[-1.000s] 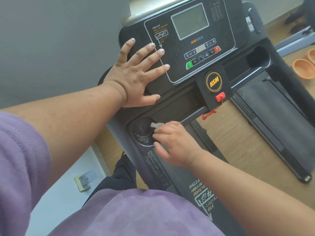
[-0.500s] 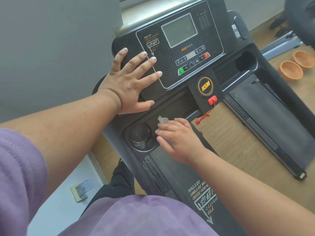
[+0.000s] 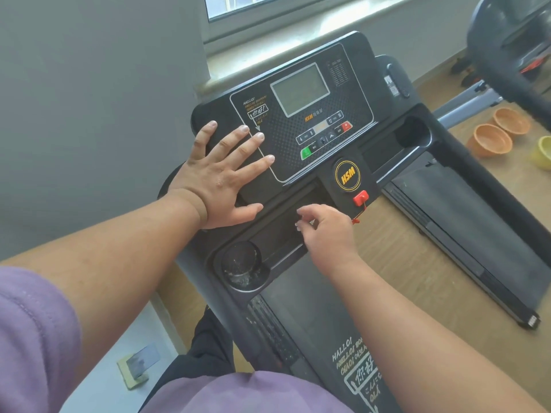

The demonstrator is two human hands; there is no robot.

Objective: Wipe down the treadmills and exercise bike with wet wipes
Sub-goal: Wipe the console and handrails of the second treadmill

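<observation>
- The person's left hand point(image 3: 219, 177) is lying flat on the left side of the treadmill console point(image 3: 301, 120), fingers straight and spread, fingertips point(image 3: 260, 136) reaching the white border line of the control panel.
- The thumb of that hand is pointing toward the recessed tray point(image 3: 286, 231) just below the console.
- The right hand point(image 3: 326, 234) is hovering over the right end of that tray, fingers curled inward.
- A small pale scrap, apparently the wet wipe point(image 3: 298, 224), is showing at the curled fingertips; it is too small and mostly hidden, so its extent cannot be told.
- The right hand is appearing to pinch this scrap, with the thumb hidden behind the knuckles.
- The round cup holder point(image 3: 243, 263) at the tray's left end is showing whitish smears on its bottom.
- The red safety key point(image 3: 360, 198) is sitting just under the yellow-ringed HSM badge point(image 3: 347, 175), its red cord hanging down beside the right hand.
- The grey display screen point(image 3: 299, 89) is blank; the green button point(image 3: 306, 152) and red button point(image 3: 346, 126) are flanking the row of keys.
- The treadmill belt point(image 3: 322, 320) is running under the right forearm, printed lettering visible near the bottom edge.
- A second treadmill deck point(image 3: 468, 234) is lying to the right on the wooden floor point(image 3: 396, 257).
- Two orange bowls point(image 3: 489, 140) and a yellow one point(image 3: 544, 152) are resting on the floor beyond it.
- Purple sleeves point(image 3: 32, 338) are covering the upper arms.
</observation>
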